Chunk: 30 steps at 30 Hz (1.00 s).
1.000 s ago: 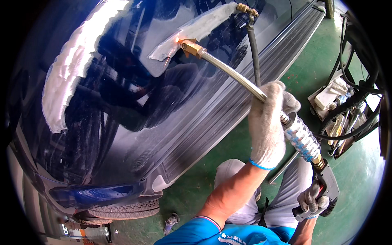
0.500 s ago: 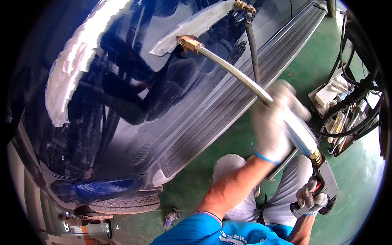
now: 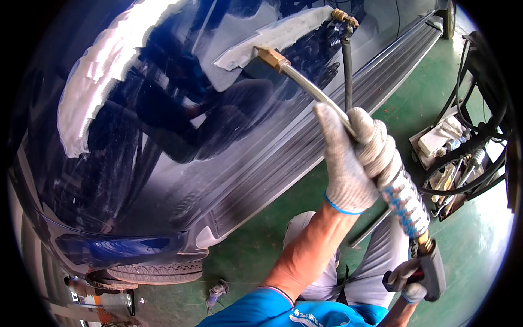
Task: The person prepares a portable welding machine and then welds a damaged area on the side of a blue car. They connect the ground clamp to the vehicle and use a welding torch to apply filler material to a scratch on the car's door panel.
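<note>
My gloved left hand [image 3: 354, 155] is wrapped round the metal shaft [image 3: 310, 87] of a slide hammer dent puller, at the upper end of its shiny ribbed sleeve [image 3: 406, 204]. Below, my gloved right hand [image 3: 409, 279] grips the tool's dark pistol handle [image 3: 434, 272]. A copper-coloured tip [image 3: 272, 57] meets the dark blue car panel [image 3: 180, 131] at the lower edge of a pale, bare-looking strip [image 3: 278, 37]. Whether the tip is fixed there I cannot tell. A brass-coloured clamp [image 3: 345, 20] with a dark cable [image 3: 347, 71] sits at the strip's far end.
A wider pale patch [image 3: 101, 82] curves down the panel's left side. Along the car runs a ridged side step [image 3: 305, 158], with a tyre [image 3: 158, 272] below left. At right, a tray [image 3: 455, 204] of tools stands among black cables. A small power tool [image 3: 217, 294] lies on the green floor.
My left hand, smeared by motion before, now shows sharply higher up the shaft. The shiny sleeve looked smooth and now looks ribbed. The view has shifted slightly; my right hand keeps its grip.
</note>
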Motion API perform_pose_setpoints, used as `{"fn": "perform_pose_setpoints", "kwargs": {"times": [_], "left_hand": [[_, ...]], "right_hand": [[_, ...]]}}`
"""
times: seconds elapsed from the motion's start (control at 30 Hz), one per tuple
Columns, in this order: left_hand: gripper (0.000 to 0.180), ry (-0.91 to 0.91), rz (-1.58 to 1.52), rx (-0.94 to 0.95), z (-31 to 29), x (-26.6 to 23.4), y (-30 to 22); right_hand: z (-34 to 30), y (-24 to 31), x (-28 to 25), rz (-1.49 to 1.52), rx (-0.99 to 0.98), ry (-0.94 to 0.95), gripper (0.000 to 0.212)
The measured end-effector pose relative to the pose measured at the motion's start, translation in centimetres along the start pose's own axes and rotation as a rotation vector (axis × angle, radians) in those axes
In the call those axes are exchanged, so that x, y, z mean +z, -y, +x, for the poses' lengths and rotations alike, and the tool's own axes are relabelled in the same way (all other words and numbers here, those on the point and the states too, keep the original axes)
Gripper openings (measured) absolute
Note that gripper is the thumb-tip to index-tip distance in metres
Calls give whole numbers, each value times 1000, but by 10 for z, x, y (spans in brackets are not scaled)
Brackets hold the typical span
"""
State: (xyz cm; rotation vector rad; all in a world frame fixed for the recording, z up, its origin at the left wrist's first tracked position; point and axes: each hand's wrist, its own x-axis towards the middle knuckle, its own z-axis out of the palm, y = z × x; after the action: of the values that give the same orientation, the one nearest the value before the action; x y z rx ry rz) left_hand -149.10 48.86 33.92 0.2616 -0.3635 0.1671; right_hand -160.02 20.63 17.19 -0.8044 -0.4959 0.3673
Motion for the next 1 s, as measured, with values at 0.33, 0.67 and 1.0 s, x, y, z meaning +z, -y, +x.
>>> {"fn": "perform_pose_setpoints", "kwargs": {"times": [0.33,0.67,1.0], "left_hand": [[58,-548,351,63,-4,23,6],[47,-622,447,60,-4,19,1],[46,-585,467,69,-2,17,2]], "right_hand": [[3,-1,8,327,152,-160,48],[16,-13,2,555,132,-100,43],[20,-9,4,596,148,-97,34]]}}
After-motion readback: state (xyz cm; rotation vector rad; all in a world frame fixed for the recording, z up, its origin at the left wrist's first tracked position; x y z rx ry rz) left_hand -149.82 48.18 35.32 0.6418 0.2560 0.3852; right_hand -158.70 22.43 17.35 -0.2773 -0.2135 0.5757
